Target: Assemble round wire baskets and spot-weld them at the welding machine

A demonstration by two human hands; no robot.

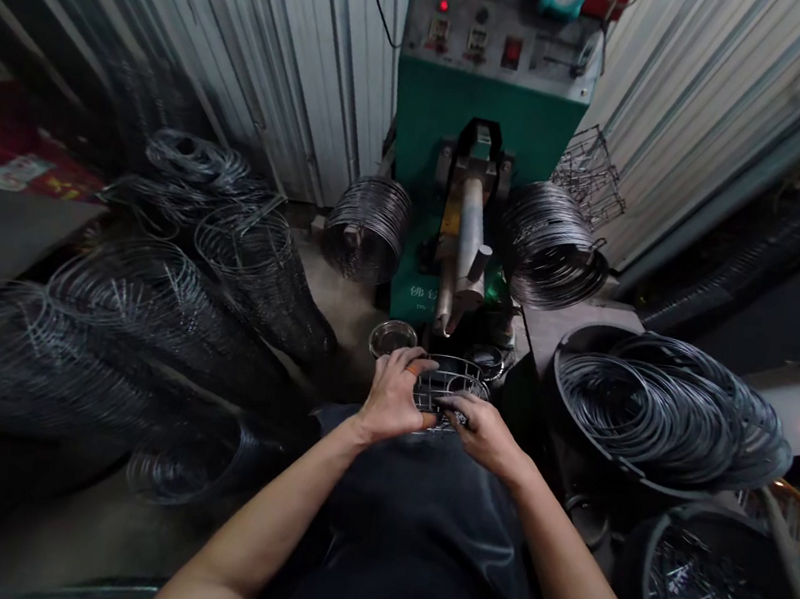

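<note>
A round wire frame [452,379] with thin crossing bars sits low in the centre, just in front of a green machine [430,112]. My left hand [394,395] grips its left side, thumb and fingers curved round the wires, with orange-brown coverings on some fingertips. On the frame's near right side, my right hand [479,423] has its fingers pressed together at the wires; whether they pinch a small separate piece is too small to tell. The machine's metal electrode arm [471,240] points down beyond the frame, apart from both hands.
Wire ring stacks hang left [367,228] and right [552,248] of the machine. A black tub [557,405] of rings and a bin [651,582] of short wires stand right. Tall wire coils [260,267] fill the left floor. A small round dish [394,337] is near my left hand.
</note>
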